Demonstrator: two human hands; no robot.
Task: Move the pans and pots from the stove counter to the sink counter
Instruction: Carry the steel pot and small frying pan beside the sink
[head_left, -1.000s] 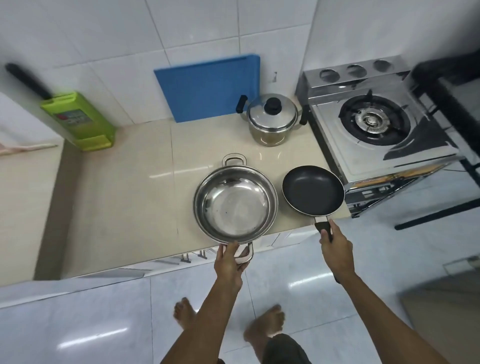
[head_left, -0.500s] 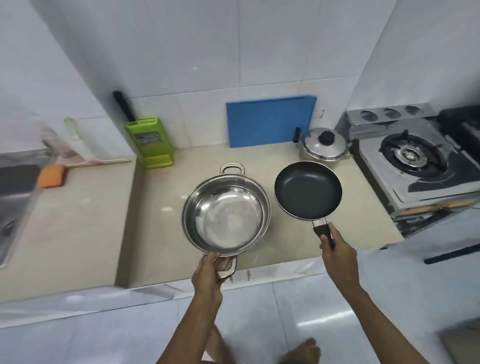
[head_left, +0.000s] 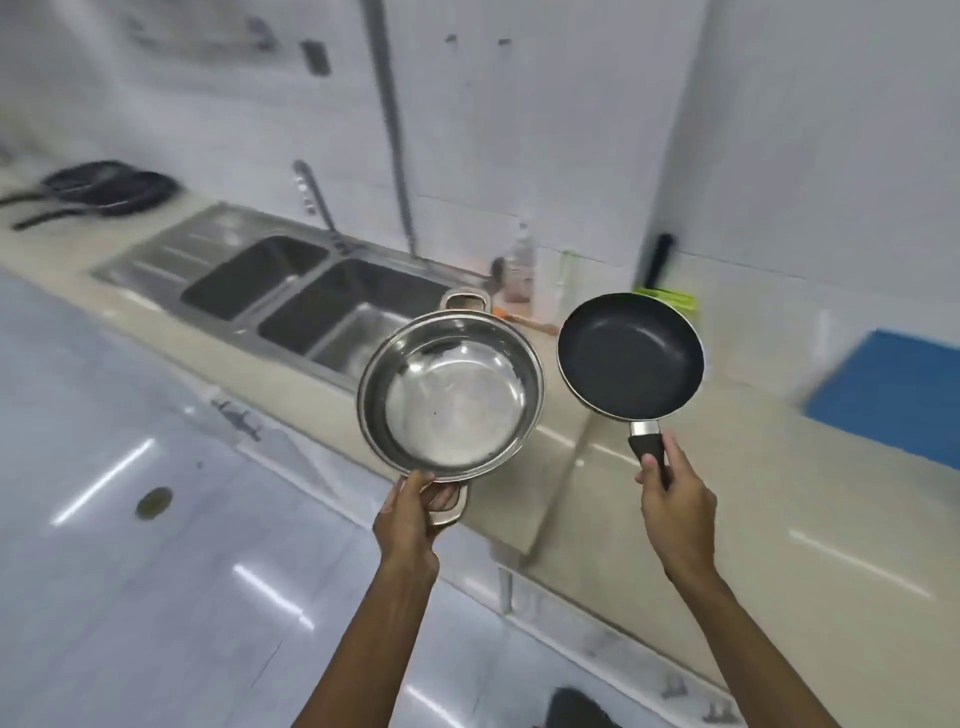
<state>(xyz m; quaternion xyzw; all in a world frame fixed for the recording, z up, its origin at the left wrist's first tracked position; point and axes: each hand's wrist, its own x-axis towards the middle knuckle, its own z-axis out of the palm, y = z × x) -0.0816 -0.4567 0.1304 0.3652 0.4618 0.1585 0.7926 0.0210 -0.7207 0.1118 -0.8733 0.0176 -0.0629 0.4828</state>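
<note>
My left hand (head_left: 410, 525) grips the near handle of a shiny steel pot (head_left: 451, 397), held in the air over the counter edge to the right of the sink. A black non-stick frying pan (head_left: 630, 356) is carried by its dark handle in my right hand (head_left: 675, 512), level with the pot and just to its right. Both are empty and off the counter. Two dark frying pans (head_left: 111, 187) lie on the sink counter (head_left: 171, 322) at the far left, beyond the sink.
A steel double sink (head_left: 291, 291) with a tap (head_left: 317, 202) is set in the beige counter. A bottle (head_left: 519, 270) and a green knife block (head_left: 667, 296) stand by the wall. A blue cutting board (head_left: 893, 389) is at the right. A floor drain (head_left: 154, 501) is at lower left.
Both pot and pan have been lifted off the stove counter and carried left. The view has swung from the stove to the sink; the lidded pot and stove are out of view.
</note>
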